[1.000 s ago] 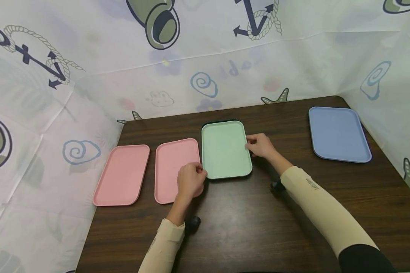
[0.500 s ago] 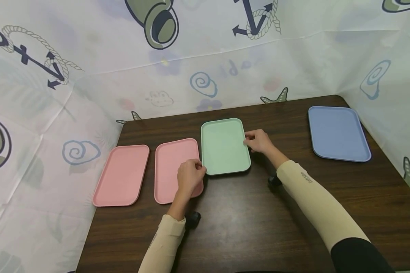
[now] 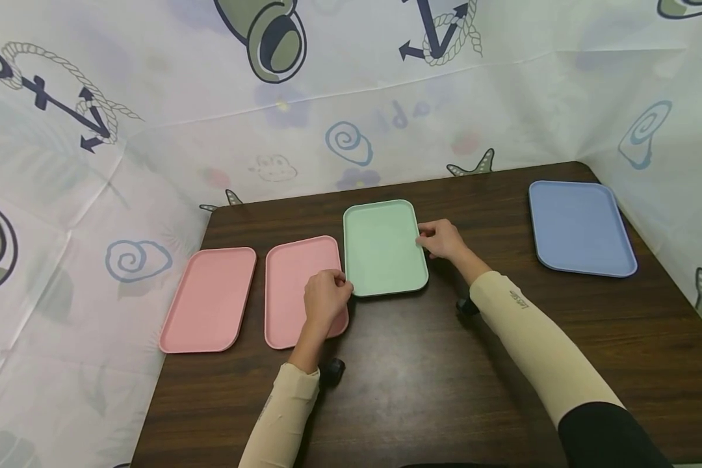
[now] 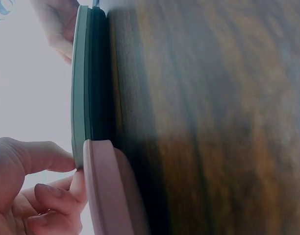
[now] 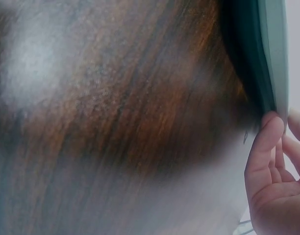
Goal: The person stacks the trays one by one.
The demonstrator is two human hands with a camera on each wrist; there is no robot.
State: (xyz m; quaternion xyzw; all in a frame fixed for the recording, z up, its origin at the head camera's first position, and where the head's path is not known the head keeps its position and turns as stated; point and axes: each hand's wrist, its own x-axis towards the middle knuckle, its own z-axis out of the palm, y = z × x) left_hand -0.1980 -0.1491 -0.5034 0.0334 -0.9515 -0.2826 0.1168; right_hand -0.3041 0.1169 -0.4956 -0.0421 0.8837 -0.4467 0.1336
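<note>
A light green rectangular tray (image 3: 384, 248) lies between my two hands in the head view. My left hand (image 3: 325, 300) pinches its near left corner, above the right edge of a pink tray (image 3: 295, 286). On the opposite side, my right hand (image 3: 442, 242) pinches the green tray's right edge. In the left wrist view, the fingers (image 4: 51, 157) meet the side of the green tray, and the pink tray's rim (image 4: 108, 191) stands close by. A dark green band shows under the light green rim in both wrist views; I cannot tell if it is shadow or another tray.
A second pink tray (image 3: 210, 299) lies at the left of the dark wooden table (image 3: 433, 390). At the far right is a blue tray (image 3: 582, 227). A printed white cloth (image 3: 210, 130) hangs behind the table and along its sides.
The green tray has moved slightly away toward the table's back edge, and my right hand has moved with it. My left hand has shifted up a little. The pink and blue trays stay put.
</note>
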